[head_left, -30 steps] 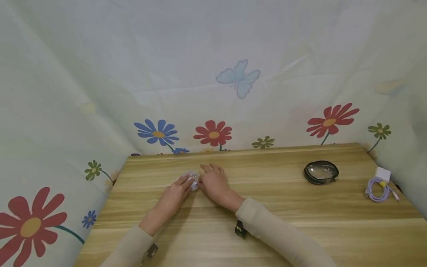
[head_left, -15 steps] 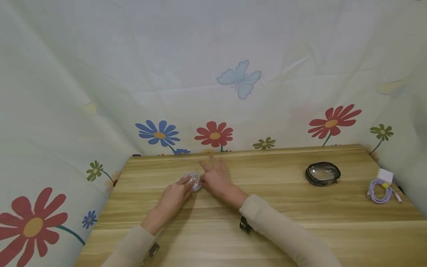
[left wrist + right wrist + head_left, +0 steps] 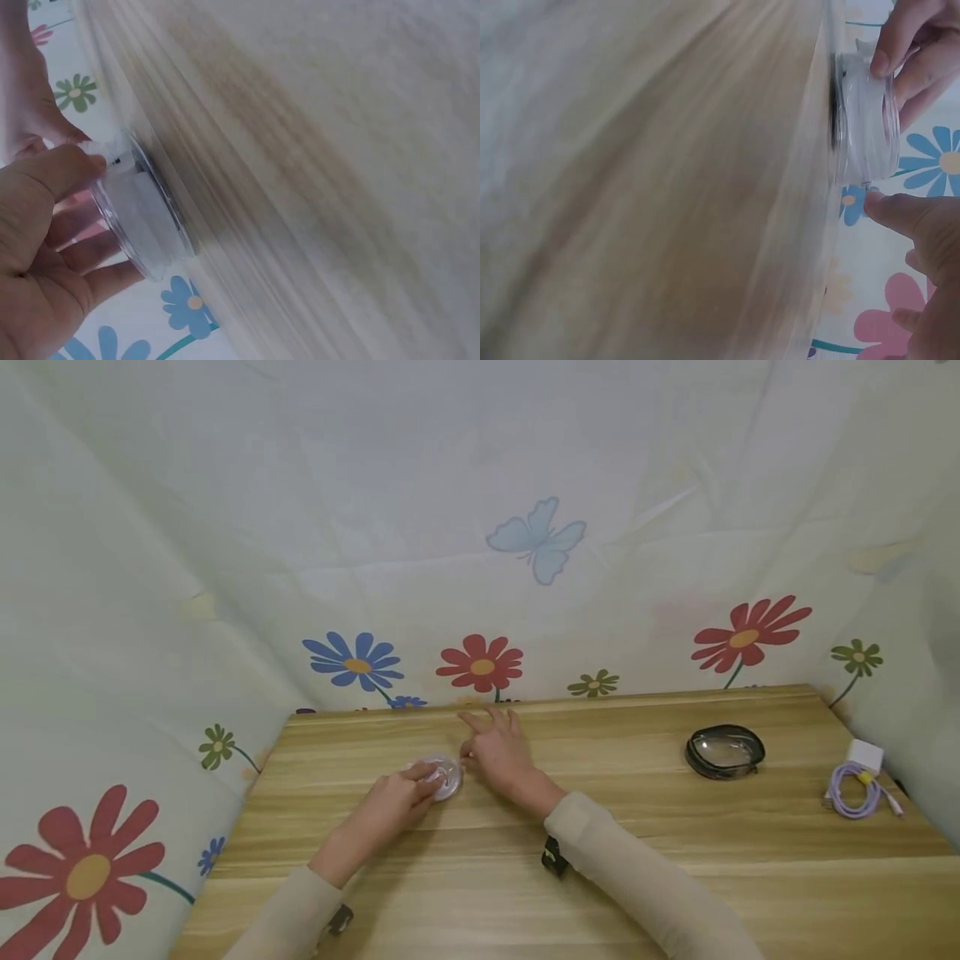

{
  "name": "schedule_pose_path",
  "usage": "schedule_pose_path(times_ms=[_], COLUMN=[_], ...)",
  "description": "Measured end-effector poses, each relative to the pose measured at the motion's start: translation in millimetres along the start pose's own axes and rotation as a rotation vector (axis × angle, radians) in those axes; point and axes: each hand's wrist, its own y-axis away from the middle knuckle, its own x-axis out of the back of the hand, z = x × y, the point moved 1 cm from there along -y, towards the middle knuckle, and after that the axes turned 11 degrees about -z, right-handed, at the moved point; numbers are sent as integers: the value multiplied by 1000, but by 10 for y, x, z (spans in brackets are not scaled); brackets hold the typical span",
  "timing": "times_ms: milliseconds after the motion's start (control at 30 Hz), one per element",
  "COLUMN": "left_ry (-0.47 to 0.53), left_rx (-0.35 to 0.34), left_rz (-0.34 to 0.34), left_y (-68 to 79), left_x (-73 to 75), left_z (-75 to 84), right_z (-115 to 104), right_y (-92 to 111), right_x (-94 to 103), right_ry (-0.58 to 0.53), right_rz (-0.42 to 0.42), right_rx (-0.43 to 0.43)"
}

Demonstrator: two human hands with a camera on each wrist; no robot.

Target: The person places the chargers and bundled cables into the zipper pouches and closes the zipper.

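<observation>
A clear round spool of tape [image 3: 448,779] stands on its flat side on the wooden table, left of centre. My left hand [image 3: 401,797] grips it, thumb on the near side in the left wrist view, where the spool [image 3: 146,217] shows a whitish band between two clear rims. At the spool's right edge, my right hand [image 3: 501,760] pinches with thumb and index finger at the tape's loose end, its other fingers spread. In the right wrist view the thumb tip of the right hand [image 3: 922,240] is close to the spool's rim; the tape end is barely visible.
A black-edged clear pouch [image 3: 724,752] lies at the right of the table. Farther right are a white charger block [image 3: 866,755] and a coiled lilac cable [image 3: 855,789] with a yellow tie. A flowered cloth backdrop [image 3: 645,610] rises behind the table's back edge.
My right hand has shifted a little to the right, its fingers spreading. The spool has moved slightly right and toward me, and more of it shows beside my left fingers.
</observation>
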Motion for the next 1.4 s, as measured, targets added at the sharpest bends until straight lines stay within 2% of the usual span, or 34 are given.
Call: schedule_pose_path(times_ms=[167, 367, 500, 733, 900, 1000, 1200, 1333, 1400], left_ry=[1, 31, 81, 65, 82, 108, 142, 126, 107], left_rx=[-97, -259, -320, -418, -429, -427, -434, -419, -391], left_rz=[-5, 0, -42, -116, -177, -208, -220, -229, -215], left_y=[12, 27, 14, 11, 33, 47, 62, 77, 88], left_x=[24, 21, 20, 46, 100, 126, 165, 168, 168], left_z=[-20, -66, -77, -87, -126, -147, -155, -151, -148], right_z=[37, 68, 70, 32, 21, 22, 24, 16, 17], right_y=[-11, -38, -61, -66, -17, 8, 43, 58, 57], right_x=[-15, -37, -62, -88, -81, -80, -111, -88, -70], right_ry=[2, 8, 5, -6, -77, -77, 9, -25, -50], right_rz=[22, 19, -9, -62, -93, -73, -84, -121, -133], right_rx=[-2, 16, 29, 86, 139, 171, 223, 259, 275])
